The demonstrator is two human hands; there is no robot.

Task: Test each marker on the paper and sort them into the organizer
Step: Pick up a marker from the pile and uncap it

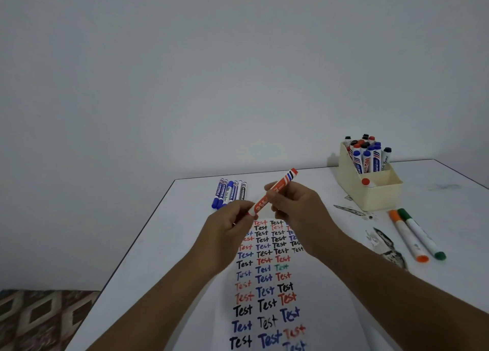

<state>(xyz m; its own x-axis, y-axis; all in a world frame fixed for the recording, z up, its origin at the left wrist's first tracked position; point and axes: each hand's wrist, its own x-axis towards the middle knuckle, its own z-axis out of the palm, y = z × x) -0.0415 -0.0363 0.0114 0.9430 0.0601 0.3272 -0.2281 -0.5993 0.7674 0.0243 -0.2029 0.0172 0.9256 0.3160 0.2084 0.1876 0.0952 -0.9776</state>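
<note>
Markers are the matter here, and one red marker (pixel 272 193) is held up slantwise over the far end of the paper (pixel 267 292) in the head view. Its barrel is orange-red with script lettering too blurred to read, and near its far end there are red, white and blue stripes. The left hand (pixel 227 234) pinches its near end with curled fingers; the right hand (pixel 296 213) grips the middle of the barrel. On the paper the word "Test" is written many times in rows, in black, blue, red and once in green. The cream organizer (pixel 370 191) stands at the far right of the white table (pixel 164 258), with many markers upright in its back compartment and one red-ended marker in the front one. A group of blue and black markers (pixel 229 193) lies beyond the paper. An orange marker (pixel 407 235) and a green marker (pixel 422 234) lie side by side near the organizer.
</note>
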